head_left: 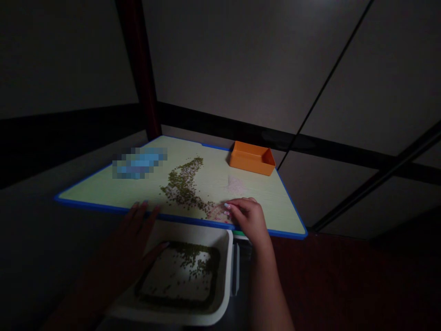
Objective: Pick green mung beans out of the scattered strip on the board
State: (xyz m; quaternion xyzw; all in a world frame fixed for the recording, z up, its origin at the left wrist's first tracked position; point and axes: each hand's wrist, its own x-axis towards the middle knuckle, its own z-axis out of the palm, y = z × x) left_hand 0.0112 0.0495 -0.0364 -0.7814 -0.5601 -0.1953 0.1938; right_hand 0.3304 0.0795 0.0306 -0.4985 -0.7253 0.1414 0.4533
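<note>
A long trail of small green beans (182,188) mixed with pale grains lies across the pale green board (103,188), which has a blue edge. My right hand (247,218) rests on the board's near edge, fingers curled beside a small pinkish heap of grains (217,212); whether it holds any is hidden. My left hand (134,241) is spread with its fingertips at the board's near edge and its thumb reaching over a white tray (179,317). Green beans (191,259) lie scattered on the tray's dark-edged inner liner.
An orange rectangular box (252,158) stands at the board's far right edge, beside a second pale pinkish heap (236,185). A pixelated blue patch (139,163) covers something at the far left. A dark red post (141,69) rises behind the board.
</note>
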